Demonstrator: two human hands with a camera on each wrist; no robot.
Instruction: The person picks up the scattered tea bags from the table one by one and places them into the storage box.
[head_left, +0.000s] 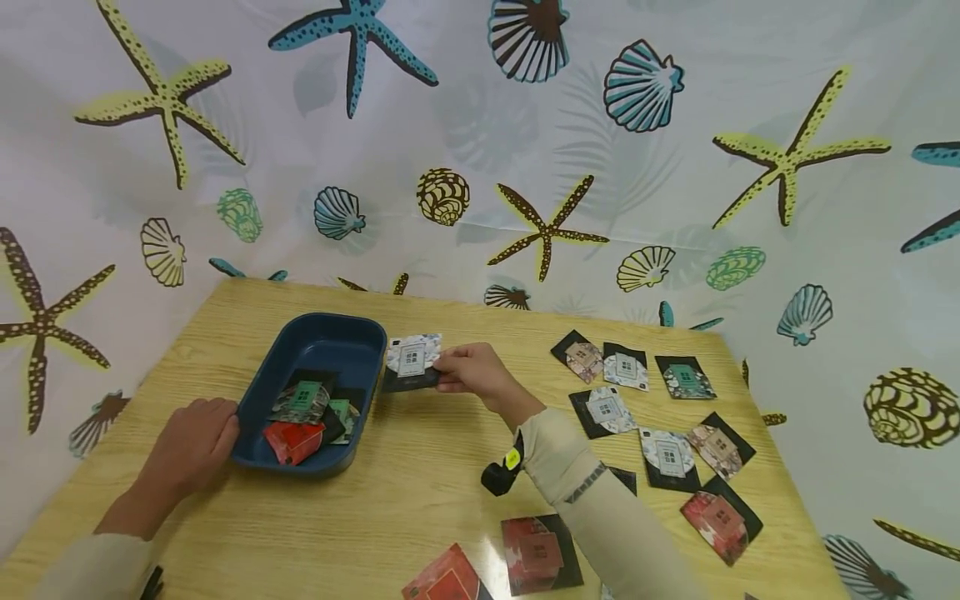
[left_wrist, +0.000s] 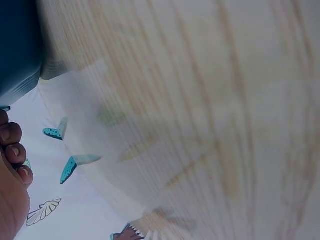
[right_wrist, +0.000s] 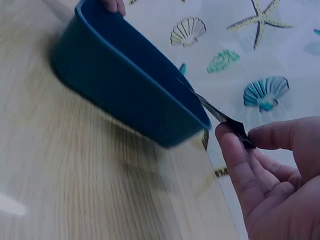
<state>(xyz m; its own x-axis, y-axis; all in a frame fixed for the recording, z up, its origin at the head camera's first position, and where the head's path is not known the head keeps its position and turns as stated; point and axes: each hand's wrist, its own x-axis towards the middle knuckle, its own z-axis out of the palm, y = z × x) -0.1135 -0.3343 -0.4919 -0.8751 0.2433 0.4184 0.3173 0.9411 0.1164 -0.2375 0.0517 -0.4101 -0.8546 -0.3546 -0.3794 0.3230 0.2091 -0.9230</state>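
Observation:
A dark blue plastic bin (head_left: 303,468) stands on the left of the table, with several square packets inside, among them a green-labelled packet (head_left: 302,402) and a red packet (head_left: 294,442). My left hand (head_left: 197,442) holds the bin's near left rim; its fingers (right_wrist: 114,5) show over that rim in the right wrist view. Beside the bin's right rim, my right hand (head_left: 480,372) pinches a flat black-and-white packet (head_left: 412,362) between thumb and fingers. Seen edge-on in the right wrist view, the packet (right_wrist: 220,114) overlaps the bin's rim.
Several more packets lie spread over the right side of the table, including a white-labelled packet (head_left: 669,458), a green-labelled packet (head_left: 686,377) and a dark red packet (head_left: 540,553). A bright red packet (head_left: 447,575) lies at the front. Behind hangs a patterned cloth (head_left: 450,108).

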